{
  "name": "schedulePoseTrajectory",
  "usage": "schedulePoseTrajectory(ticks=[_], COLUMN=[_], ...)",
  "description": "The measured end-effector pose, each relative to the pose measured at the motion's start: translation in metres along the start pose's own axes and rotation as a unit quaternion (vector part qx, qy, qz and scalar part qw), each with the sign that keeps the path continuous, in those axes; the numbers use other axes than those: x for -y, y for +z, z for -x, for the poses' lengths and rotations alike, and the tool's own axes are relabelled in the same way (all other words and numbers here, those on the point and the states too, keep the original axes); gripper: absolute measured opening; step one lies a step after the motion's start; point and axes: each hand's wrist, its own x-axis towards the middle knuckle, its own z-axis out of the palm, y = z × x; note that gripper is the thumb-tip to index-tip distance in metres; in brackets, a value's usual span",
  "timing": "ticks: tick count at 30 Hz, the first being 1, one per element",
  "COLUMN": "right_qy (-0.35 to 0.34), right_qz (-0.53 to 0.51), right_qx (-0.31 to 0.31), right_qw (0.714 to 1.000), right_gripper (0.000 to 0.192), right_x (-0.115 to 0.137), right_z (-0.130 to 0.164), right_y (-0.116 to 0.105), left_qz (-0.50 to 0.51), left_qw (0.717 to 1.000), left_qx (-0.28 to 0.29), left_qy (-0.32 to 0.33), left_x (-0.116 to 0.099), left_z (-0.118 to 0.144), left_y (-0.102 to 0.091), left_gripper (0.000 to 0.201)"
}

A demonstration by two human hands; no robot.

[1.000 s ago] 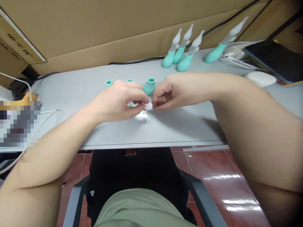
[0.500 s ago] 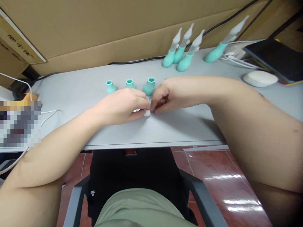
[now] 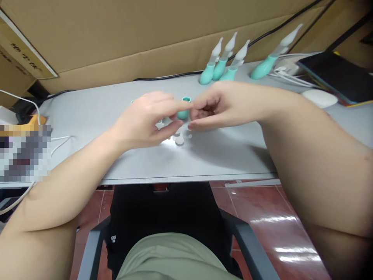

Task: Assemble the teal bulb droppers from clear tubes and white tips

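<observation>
My left hand (image 3: 145, 120) hovers just above the grey table (image 3: 87, 116), fingers spread, its fingertips next to a teal rubber bulb (image 3: 183, 112) that stands upright. My right hand (image 3: 215, 107) faces it from the right with its fingers loosely curled and nothing visible in them. The bulb shows in the gap between the two hands. Several small white and clear parts (image 3: 179, 140) lie loose on the table just below the fingertips. Motion blur hides whether a finger touches the bulb. Other teal bulbs are hidden behind my left hand.
Several assembled teal bulbs with clear pointed tips (image 3: 223, 64) stand at the back, one more (image 3: 269, 58) further right. A white mouse (image 3: 319, 97), a dark book (image 3: 340, 74), white cables (image 3: 287, 72) and a cardboard wall (image 3: 145, 35) border the table.
Both hands have lifted off the small white parts they pressed together, leaving them on the table. The fingers have opened and moved back toward the teal bulb.
</observation>
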Motion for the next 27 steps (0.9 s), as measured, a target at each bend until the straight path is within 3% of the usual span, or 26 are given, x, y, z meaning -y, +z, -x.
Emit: schedulePoseTrajectory(ticks=[5,9,10,12,14,19,22,27], right_qy=[-0.021,0.003,0.010,0.015,0.005,-0.020,-0.011,0.012], right_qz=[-0.009,0.004,0.007,0.015,0.023,0.043,0.069,0.090], right_qx=[-0.105,-0.129,-0.127,-0.118,-0.127,-0.148,-0.161,-0.170], right_qw=[0.994,0.992,0.992,0.993,0.992,0.988,0.984,0.981], right_gripper=[0.037,0.038,0.038,0.037,0.037,0.040,0.041,0.042], right_x=[0.007,0.002,0.000,-0.003,-0.005,-0.006,0.001,0.018], right_z=[-0.001,-0.007,-0.009,-0.010,-0.010,-0.008,-0.006,-0.005], right_y=[0.004,0.010,0.010,0.011,0.010,0.011,0.014,0.022], left_qz=[-0.065,-0.040,-0.026,0.006,0.002,-0.008,0.016,0.020], left_qw=[0.994,0.989,0.988,0.980,0.966,0.957,0.953,0.969], left_qx=[-0.049,-0.103,-0.090,-0.013,0.069,0.153,0.177,0.152], left_qy=[-0.076,-0.102,-0.126,-0.200,-0.250,-0.246,-0.247,-0.192], left_x=[0.005,0.012,0.014,0.017,0.023,0.044,0.053,0.059], left_z=[-0.005,-0.009,-0.010,-0.012,-0.014,-0.004,0.009,0.022], left_y=[-0.022,-0.047,-0.055,-0.071,-0.086,-0.097,-0.088,-0.078], left_gripper=[0.041,0.026,0.022,0.020,0.032,0.029,0.028,0.027])
